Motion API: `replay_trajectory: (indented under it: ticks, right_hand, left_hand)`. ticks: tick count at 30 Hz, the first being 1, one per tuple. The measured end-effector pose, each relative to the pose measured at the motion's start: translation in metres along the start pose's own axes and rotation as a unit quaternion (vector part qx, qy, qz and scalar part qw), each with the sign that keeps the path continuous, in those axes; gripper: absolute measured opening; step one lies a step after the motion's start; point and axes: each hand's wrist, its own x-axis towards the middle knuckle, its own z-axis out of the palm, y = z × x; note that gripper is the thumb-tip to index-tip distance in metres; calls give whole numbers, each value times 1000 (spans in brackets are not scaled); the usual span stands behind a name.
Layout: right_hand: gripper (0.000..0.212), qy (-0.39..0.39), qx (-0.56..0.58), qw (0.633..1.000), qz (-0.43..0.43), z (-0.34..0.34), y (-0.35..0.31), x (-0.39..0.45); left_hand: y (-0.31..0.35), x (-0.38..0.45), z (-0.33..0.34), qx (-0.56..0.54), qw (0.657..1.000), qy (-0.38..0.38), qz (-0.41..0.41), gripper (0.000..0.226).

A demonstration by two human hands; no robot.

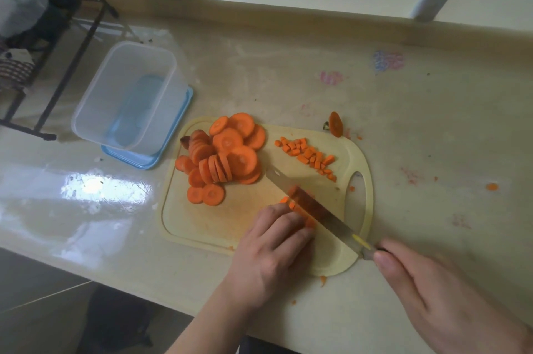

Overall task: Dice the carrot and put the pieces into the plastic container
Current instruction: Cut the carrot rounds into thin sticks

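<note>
The left half of the cutting board (pixel 219 226) lies bare, open room in front of the pile of carrot slices (pixel 222 157). That pile stands between the knife (pixel 314 209) and the plastic container (pixel 127 97), which sits open-topped just beyond the board's far-left corner. Diced pieces (pixel 308 156) take the far-right strip by the handle hole. A black rack (pixel 57 45) crowds the container's left side. Right of the board, the counter (pixel 432 128) holds only scraps.

The left hand (pixel 269 249) lies palm down, fingers (pixel 288 216) curled with their tips pressed onto carrot strips (pixel 300 211). The right hand (pixel 427 290) comes in from the lower right, apparently gripping a knife (pixel 314 206) by its mostly hidden handle, thumb along the top.
</note>
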Motion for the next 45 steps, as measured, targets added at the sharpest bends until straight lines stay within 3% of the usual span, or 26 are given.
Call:
replay_trajectory:
  ticks: [9,13,15,19,24,31,36,39,41,45]
  right_hand:
    - [75,-3,-84,994,68,9,1,-29]
    - [87,-36,-99,990,93,12,0,-22]
    - [83,-46,-84,993,68,13,-3,-8]
    - [55,-16,-44,999,-5,15,-6,11]
    - [44,-6,0,1000,-8,0,-1,4]
    - [63,11,-17,999,47,4,0,-20]
    - [53,-5,-59,997,49,11,5,-31]
    - [76,2,-110,992,68,19,0,-33]
    - [88,-46,-125,986,96,16,-3,-25]
    - [86,-63,-93,992,55,21,-10,-5]
  left_hand:
    - [-2,-1,1,-1,1000,-17,-21,18]
    - [1,4,0,-11,1000,-1,-26,5]
    - [1,7,-1,-13,1000,7,-26,3]
    - [2,9,0,-8,1000,11,-25,5]
    - [-1,1,0,-9,1000,11,-11,10]
    - [1,-3,0,-5,1000,5,-8,11]
    - [-1,-5,-1,-13,1000,3,-17,12]
    - [-1,-4,-2,-23,999,7,-27,6]
    - [0,-2,-3,-26,999,14,-33,11]
    - [2,1,-4,-22,999,15,-29,12]
